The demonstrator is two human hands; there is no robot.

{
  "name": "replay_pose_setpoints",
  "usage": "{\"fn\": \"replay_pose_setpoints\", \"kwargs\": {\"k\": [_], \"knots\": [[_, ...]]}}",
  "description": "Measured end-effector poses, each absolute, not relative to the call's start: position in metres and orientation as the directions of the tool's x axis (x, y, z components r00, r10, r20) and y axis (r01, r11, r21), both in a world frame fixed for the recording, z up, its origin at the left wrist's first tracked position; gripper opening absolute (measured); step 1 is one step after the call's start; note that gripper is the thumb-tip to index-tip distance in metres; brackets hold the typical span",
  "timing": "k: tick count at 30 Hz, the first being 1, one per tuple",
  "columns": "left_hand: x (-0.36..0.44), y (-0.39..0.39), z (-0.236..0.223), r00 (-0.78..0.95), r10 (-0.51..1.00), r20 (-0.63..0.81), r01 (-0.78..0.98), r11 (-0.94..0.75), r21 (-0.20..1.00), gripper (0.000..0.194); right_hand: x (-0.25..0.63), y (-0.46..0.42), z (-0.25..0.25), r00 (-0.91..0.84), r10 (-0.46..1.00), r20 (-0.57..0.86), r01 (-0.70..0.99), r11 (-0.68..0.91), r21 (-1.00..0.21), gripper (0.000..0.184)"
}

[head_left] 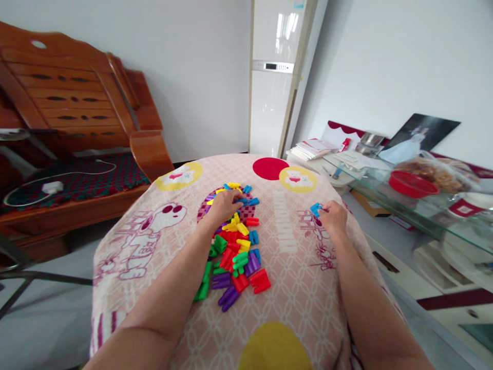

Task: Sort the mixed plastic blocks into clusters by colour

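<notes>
A heap of small plastic building pieces [236, 252] in red, green, yellow, purple and blue lies in the middle of a round table under a pink cartoon-print cloth [292, 288]. My left hand [225, 205] rests palm down on the far end of the heap, fingers curled over a blue piece [250, 202]. My right hand [333, 216] sits apart on the right side of the cloth, its fingertips pinched on another blue piece [316, 209].
A wooden bench [77, 118] with a dark cushion and a white cable stands at the left. A tall white air conditioner [275, 77] stands behind the table. On the right, a glass shelf [404, 200] carries a red bowl, papers and a framed photo.
</notes>
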State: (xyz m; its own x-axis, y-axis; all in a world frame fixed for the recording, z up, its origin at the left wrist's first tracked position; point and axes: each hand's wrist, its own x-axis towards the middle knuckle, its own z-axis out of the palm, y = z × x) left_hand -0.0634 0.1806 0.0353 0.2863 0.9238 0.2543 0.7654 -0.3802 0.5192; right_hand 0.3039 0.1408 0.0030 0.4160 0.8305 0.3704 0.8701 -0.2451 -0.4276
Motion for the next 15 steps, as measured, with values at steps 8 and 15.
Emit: {"fn": "replay_pose_setpoints", "kwargs": {"k": [8, 15], "knots": [[-0.048, 0.172, 0.044, 0.360, 0.920, 0.154, 0.336, -0.281, 0.899, 0.034, 0.284, 0.133, 0.010, 0.309, 0.810, 0.499, 0.915, -0.110, -0.388, 0.026], [-0.031, 0.155, 0.051, 0.448, 0.894, -0.014, 0.247, -0.109, 0.963, 0.037, 0.216, 0.104, 0.013, -0.213, 0.761, 0.612, 0.782, 0.508, -0.360, 0.033]]}}
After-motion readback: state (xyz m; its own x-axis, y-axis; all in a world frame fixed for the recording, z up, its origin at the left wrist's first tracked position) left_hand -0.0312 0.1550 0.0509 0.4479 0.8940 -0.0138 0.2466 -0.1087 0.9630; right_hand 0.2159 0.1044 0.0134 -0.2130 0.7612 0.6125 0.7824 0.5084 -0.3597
